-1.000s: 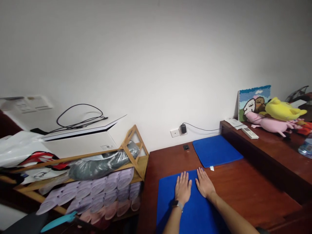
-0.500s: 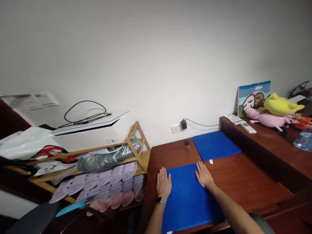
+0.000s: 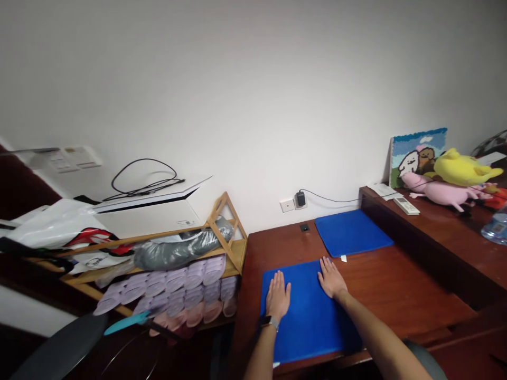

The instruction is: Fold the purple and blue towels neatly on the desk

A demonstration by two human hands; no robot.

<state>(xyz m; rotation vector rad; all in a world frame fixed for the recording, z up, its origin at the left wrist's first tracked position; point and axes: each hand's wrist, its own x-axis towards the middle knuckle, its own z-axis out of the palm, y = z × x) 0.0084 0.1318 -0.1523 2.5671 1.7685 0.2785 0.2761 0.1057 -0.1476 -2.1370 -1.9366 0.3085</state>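
A blue mat [image 3: 304,311] lies flat on the brown wooden desk [image 3: 400,290], near its front edge. Flat on the mat's left part rests my left hand [image 3: 278,298], fingers stretched forward and a watch on the wrist. My right hand [image 3: 331,277] lies at the mat's far right corner, its fingers spread and nothing in them. Behind and to the right is a second blue mat [image 3: 352,232], also flat, with a small white tag at its near edge. Neither hand touches that one.
Left of the desk stands a wooden rack [image 3: 233,253] with lilac slippers [image 3: 194,274] and a white box [image 3: 150,216]. On the raised ledge at right are a remote control [image 3: 406,206], plush toys [image 3: 443,191], a picture [image 3: 412,153] and a water bottle [image 3: 496,228]. A black plug [image 3: 301,198] sits in the wall.
My left hand has shifted right, from the mat's left edge onto its surface, baring the far left corner. My right hand stays at the right corner. The view has turned slightly left.
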